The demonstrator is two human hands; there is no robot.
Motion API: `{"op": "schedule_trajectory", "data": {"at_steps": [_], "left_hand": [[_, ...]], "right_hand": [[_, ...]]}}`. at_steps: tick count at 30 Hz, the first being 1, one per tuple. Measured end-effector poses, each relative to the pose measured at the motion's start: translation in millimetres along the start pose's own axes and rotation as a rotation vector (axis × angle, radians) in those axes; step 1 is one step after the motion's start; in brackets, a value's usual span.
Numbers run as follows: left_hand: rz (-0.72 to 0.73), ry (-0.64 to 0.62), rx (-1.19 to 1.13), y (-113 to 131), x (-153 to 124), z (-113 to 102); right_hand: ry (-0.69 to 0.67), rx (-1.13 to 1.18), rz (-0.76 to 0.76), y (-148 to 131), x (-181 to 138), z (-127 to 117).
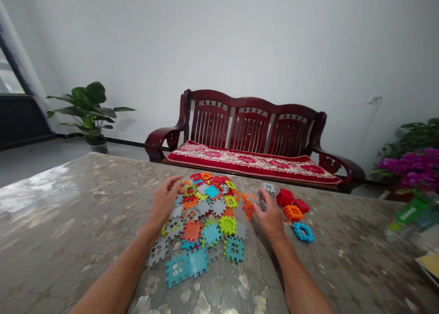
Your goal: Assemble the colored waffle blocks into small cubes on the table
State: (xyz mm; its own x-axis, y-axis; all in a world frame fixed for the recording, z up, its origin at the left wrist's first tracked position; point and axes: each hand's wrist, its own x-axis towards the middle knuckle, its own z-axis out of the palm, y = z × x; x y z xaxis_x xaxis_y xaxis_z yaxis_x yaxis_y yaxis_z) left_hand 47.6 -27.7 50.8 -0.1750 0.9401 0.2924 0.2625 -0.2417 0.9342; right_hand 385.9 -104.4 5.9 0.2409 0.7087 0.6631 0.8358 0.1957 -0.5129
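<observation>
The left hand [164, 202] hovers with its grip open, fingers spread, over the left edge of a pile of interlocking plastic tiles [206, 222] that lies in the middle of the marble-patterned bench [68, 227]. The right hand [270, 218] is at the right of the pile, its grip closed on a grey tile [267, 189]. Just beside it lie a red block [285, 197], an orange block [293, 212] and a blue ring piece [303, 232].

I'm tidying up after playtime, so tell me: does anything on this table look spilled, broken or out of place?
Nothing looks broken. The plastic tiles lie in a loose heap on the table between the left hand and right hand. A few strays, like the blue ring piece, sit apart at right.
</observation>
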Motion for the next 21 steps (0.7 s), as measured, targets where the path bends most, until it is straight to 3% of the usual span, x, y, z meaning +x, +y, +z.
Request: {"op": "schedule_trajectory", "data": {"at_steps": [3, 6, 21], "left_hand": [[-0.021, 0.17, 0.07, -23, 9, -17], [-0.077, 0.223, 0.12, -39, 10, -25], [-0.127, 0.141, 0.212, -59, 15, -24]], "right_hand": [[0.004, -0.039, 0.095, 25, 2, -14], [-0.007, -0.061, 0.14, 43, -4, -23], [-0.006, -0.218, 0.057, 62, -11, -26]]}}
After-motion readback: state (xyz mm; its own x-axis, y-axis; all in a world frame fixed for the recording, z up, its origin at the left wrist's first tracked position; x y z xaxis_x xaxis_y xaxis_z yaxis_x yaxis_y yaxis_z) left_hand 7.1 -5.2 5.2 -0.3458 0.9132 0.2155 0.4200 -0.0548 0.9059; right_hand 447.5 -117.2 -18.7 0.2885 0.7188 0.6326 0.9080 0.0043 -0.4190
